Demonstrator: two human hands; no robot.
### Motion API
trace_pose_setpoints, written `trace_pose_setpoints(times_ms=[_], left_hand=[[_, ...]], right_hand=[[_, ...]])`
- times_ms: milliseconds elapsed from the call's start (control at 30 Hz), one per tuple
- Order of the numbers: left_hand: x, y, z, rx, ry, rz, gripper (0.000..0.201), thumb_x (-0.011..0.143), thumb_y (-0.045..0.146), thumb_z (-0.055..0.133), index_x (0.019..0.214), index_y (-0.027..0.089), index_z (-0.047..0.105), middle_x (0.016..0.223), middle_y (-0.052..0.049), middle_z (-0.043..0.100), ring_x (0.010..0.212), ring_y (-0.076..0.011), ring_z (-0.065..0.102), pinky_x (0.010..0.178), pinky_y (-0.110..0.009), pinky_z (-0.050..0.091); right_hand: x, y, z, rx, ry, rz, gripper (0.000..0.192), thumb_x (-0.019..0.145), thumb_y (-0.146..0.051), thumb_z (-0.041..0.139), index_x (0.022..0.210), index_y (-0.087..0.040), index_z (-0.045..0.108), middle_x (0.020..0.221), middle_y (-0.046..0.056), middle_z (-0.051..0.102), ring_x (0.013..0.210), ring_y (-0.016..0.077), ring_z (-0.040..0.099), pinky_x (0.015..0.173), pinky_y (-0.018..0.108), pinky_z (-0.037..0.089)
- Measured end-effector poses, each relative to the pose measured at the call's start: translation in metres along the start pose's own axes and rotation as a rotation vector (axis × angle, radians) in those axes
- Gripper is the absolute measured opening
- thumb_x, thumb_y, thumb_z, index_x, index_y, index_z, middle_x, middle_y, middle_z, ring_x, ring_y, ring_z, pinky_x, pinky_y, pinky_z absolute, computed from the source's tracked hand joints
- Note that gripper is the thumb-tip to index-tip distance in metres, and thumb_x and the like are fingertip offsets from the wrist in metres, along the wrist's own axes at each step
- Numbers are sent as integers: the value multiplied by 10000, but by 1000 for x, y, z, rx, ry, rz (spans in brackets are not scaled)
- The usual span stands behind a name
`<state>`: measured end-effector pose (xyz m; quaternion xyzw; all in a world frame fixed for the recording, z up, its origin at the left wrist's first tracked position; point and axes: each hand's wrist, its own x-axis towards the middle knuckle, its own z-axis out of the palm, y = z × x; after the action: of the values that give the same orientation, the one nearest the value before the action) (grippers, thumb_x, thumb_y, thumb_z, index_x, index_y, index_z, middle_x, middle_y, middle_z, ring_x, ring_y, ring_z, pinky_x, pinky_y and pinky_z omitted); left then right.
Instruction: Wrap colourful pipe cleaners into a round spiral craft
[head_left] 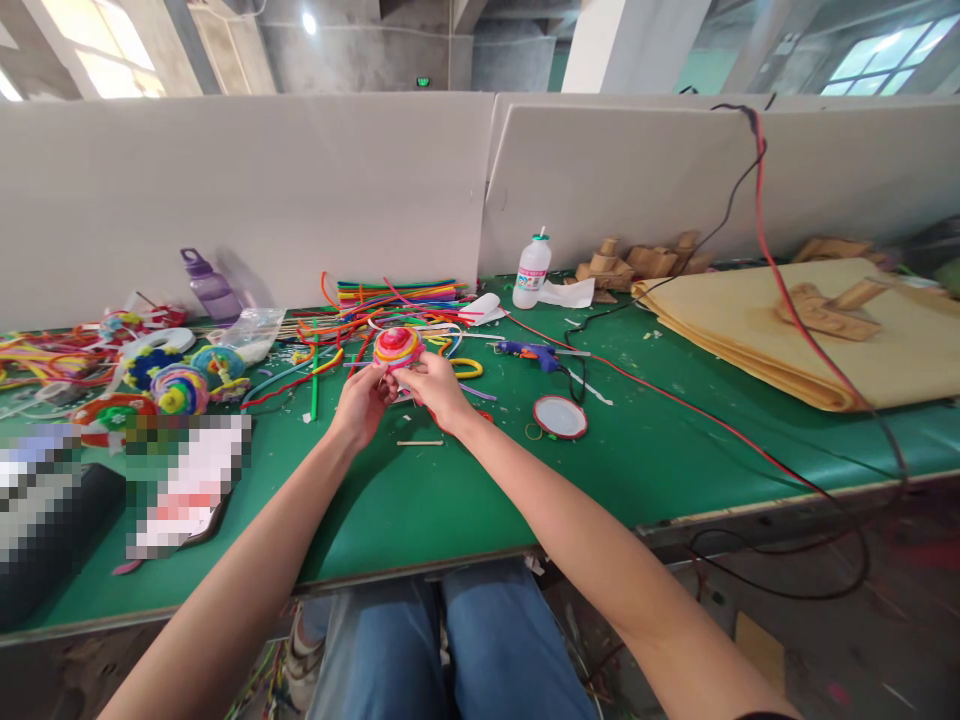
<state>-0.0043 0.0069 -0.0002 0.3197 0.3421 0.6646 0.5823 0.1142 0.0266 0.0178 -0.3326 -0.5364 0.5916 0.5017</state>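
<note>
A round craft piece of coiled pipe cleaners (pixel 397 347), in pink, red, yellow and orange, is held up over the table. From below left, my left hand (pixel 366 405) pinches its lower edge with closed fingers. My right hand (pixel 436 390) grips its right underside, thumb and fingers pressed together. The fingertips beneath the piece are partly hidden. Loose pipe cleaners (pixel 330 365) lie just behind and to the left. To the right of my hands rests a blue and orange hot glue gun (pixel 536 354), near a red-rimmed white lid (pixel 560 417).
Finished coiled pieces (pixel 178 389) and a purple bottle (pixel 209 285) stand left. A phone-like slab (pixel 196 490) lies nearer. At the back is a white bottle (pixel 532 270). Brown paper sheets (pixel 780 340) cover the right side; a red cable (pixel 690 412) crosses the green table (pixel 480 510).
</note>
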Motion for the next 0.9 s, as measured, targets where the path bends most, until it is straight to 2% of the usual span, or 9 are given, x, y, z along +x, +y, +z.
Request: trace_pose_setpoints(times_ms=[233, 500, 600, 733, 900], left_hand=[[-1, 5, 0, -119, -2, -146, 91, 750, 189, 646, 682, 141, 608, 598, 11, 556, 546, -63, 534, 547, -171, 468], [-2, 5, 1, -105, -26, -135, 97, 780, 176, 625, 692, 137, 613, 596, 7, 571, 562, -65, 528, 549, -172, 468], [-3, 5, 1, -72, -23, -119, 77, 733, 199, 658, 691, 147, 620, 607, 9, 561, 568, -73, 528, 538, -175, 460], [-4, 5, 3, -36, -20, -101, 92, 708, 219, 674, 685, 155, 611, 612, 7, 558, 567, -82, 529, 537, -188, 462], [-5, 4, 4, -27, -24, -83, 127, 708, 235, 687, 691, 160, 586, 630, 18, 552, 573, -69, 530, 559, -172, 458]], right_hand=[[-3, -4, 1, 44, -43, -23, 115, 688, -197, 662, 768, -149, 595, 566, -39, 590, 446, 57, 462, 421, 172, 346], [-2, -4, -1, 52, -70, -56, 134, 671, -204, 690, 755, -151, 600, 561, -37, 602, 409, 49, 419, 379, 177, 274], [1, -1, -2, 63, -92, -69, 207, 650, -261, 725, 784, -148, 615, 615, -18, 632, 466, 70, 500, 408, 175, 330], [6, 5, -4, 70, -109, -107, 248, 640, -298, 740, 789, -144, 615, 674, 7, 658, 586, 117, 601, 540, 219, 473], [5, 8, -4, -30, -55, -167, 217, 699, -326, 698, 790, -158, 594, 666, 2, 649, 582, 116, 604, 560, 223, 487]])
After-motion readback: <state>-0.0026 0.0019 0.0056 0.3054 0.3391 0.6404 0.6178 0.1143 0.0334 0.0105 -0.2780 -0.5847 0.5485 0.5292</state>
